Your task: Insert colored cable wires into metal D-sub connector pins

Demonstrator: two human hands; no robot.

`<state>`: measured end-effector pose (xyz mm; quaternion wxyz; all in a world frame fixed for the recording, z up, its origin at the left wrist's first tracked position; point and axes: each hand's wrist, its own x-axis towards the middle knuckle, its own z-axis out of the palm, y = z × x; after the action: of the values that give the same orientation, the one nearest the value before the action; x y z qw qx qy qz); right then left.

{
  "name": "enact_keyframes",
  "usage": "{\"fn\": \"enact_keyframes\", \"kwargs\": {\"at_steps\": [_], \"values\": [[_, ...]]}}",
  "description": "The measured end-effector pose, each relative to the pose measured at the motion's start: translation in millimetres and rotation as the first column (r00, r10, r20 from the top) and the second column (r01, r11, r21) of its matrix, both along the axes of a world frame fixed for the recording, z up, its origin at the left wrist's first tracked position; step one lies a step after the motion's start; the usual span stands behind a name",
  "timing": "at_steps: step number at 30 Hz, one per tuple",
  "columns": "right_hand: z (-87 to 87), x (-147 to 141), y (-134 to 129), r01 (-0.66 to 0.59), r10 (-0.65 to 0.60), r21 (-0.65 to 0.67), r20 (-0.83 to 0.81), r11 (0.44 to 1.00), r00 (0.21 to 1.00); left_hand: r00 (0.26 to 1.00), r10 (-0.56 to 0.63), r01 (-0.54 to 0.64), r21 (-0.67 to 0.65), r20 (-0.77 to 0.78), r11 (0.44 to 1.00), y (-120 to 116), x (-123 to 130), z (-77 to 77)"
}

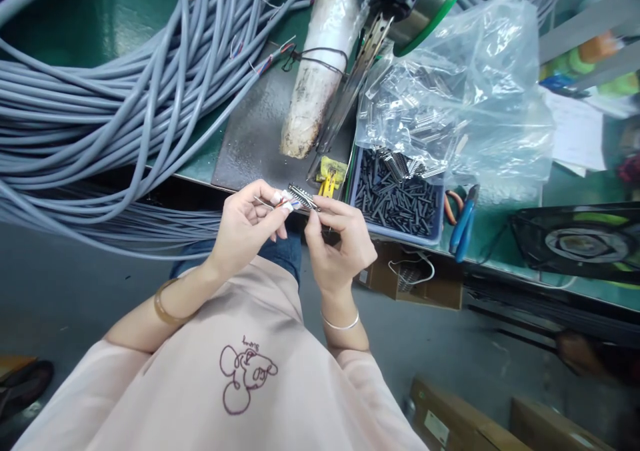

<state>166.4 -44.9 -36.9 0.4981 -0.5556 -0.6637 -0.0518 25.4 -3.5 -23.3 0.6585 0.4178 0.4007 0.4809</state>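
My left hand [250, 221] pinches thin coloured wires [284, 204] between its thumb and fingers, and white wrapping covers some of its fingertips. My right hand [343, 241] grips the end of a small multi-pin metal connector [301, 196] with thumb and forefinger. The wire ends lie against or close beside the connector's pins; I cannot tell whether they are joined. Both hands meet at the bench's front edge, above my lap. Just beyond the connector is a yellow clip-like piece [329, 176].
Grey cables [150, 104] lie in a large coil at left. Behind my hands stands a plastic-wrapped white cylinder [317, 77] near a green-rimmed spool [440, 11]. At right are a blue bin [437, 227] of short black tubes, a clear bag [500, 84], cutters [465, 221] and a fan [585, 244].
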Motion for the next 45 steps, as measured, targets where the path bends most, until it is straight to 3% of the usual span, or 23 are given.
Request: {"fn": "enact_keyframes", "kwargs": {"at_steps": [5, 11, 30, 37, 45], "values": [[2.7, -0.8, 6.7, -0.007, 0.008, 0.015, -0.025, 1.000, 1.000, 0.992, 0.127, -0.127, 0.070, 0.009, 0.989, 4.4, 9.2, 0.5], [6.6, 1.2, 13.6, -0.021, 0.022, 0.023, -0.039, 1.000, 0.999, 0.979, 0.189, -0.177, 0.147, -0.076, 0.973, 9.6, 14.3, 2.4], [8.2, 5.5, 18.0, -0.040, 0.044, 0.056, -0.073, 0.998, 0.996, 0.968, 0.193, -0.160, 0.198, -0.160, 0.967, 16.8, 17.0, 11.2], [3.4, 7.8, 13.1, -0.028, 0.026, 0.050, 0.040, 0.998, 0.999, 0.985, 0.164, -0.151, 0.200, -0.051, 0.968, 14.8, 16.0, 1.8], [6.0, 5.4, 14.5, -0.043, 0.043, -0.001, -0.131, 0.999, 0.990, 0.988, 0.154, -0.145, 0.257, -0.016, 0.955, 12.0, 14.2, 0.4]]}}
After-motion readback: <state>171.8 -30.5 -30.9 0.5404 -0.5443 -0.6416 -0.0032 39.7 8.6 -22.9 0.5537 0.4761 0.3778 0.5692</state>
